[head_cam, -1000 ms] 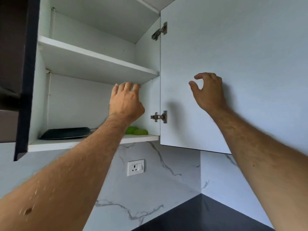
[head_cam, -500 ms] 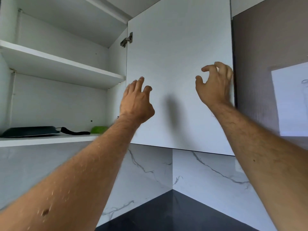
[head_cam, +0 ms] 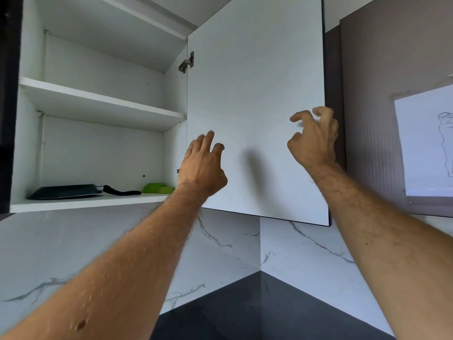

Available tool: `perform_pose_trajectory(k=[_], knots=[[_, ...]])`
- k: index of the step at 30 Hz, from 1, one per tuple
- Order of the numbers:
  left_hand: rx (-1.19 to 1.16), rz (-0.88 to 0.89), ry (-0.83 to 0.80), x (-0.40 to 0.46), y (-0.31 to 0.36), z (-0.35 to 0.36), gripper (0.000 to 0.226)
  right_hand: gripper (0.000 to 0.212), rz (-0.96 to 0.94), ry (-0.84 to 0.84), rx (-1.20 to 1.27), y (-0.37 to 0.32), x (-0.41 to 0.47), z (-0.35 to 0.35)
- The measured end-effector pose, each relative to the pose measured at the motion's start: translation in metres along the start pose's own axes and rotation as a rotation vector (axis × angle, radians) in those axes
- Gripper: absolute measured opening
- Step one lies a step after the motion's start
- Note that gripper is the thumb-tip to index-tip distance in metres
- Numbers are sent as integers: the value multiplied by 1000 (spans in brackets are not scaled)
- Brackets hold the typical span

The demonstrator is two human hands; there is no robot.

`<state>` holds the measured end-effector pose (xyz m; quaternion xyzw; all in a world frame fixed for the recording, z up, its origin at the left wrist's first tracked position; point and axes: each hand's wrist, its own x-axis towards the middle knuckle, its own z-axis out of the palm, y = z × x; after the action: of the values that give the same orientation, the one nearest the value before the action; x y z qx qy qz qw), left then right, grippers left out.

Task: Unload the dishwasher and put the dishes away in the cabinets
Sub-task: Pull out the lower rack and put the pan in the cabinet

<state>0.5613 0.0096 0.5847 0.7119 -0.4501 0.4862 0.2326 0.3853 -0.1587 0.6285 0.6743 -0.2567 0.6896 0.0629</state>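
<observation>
The open cabinet door (head_cam: 255, 106) is the landmark here; to its left the cabinet (head_cam: 103, 114) stands open, and on the bottom shelf lie a dark pan (head_cam: 66, 191) and, nearer the door, some green pieces (head_cam: 158, 187); the upper shelf (head_cam: 98, 104) shows nothing on it. No dishwasher is in view, so how much is left to unload cannot be told; judging by the shelves, at least some items are put away and this cabinet seems finished with. The left hand (head_cam: 202, 165) is raised in front of the door's hinge side, fingers spread and loose, holding nothing; the right hand (head_cam: 312, 138) is at the door's free edge, fingers curled like a claw around empty air, whether touching the door I cannot tell. Compared with a second ago, the left hand has left the upper shelf's edge and come across onto the door side; the right hand has travelled to the outer edge; the view has swung right.
</observation>
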Motion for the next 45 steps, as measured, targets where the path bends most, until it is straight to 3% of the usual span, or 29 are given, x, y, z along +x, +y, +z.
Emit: perform_pose_trajectory(k=[5,11,18,24,30,36,41,45], knots=[[-107,-56,32,-7,-8,-23,67,62,-145,188,-31,-21,-13,-18],[-62,-49,54,-26,-47,-57,65,68,-189,271,82,-86,-34,-29],[36,-38,9,-64,-97,-104,65,76,-49,286,304,-165,-60,-41],[94,-19,27,-88,-129,-146,67,67,18,300,470,-249,-91,-37],[210,-81,7,-122,-183,-166,70,66,-19,167,596,-331,-123,-10],[285,-219,-28,-158,-246,-182,73,72,-148,-89,657,-394,-152,35],[323,-297,-53,-177,-282,-178,76,64,-207,-220,823,-411,-158,66],[343,-287,-34,-178,-293,-170,86,53,-306,-410,815,-405,-159,94]])
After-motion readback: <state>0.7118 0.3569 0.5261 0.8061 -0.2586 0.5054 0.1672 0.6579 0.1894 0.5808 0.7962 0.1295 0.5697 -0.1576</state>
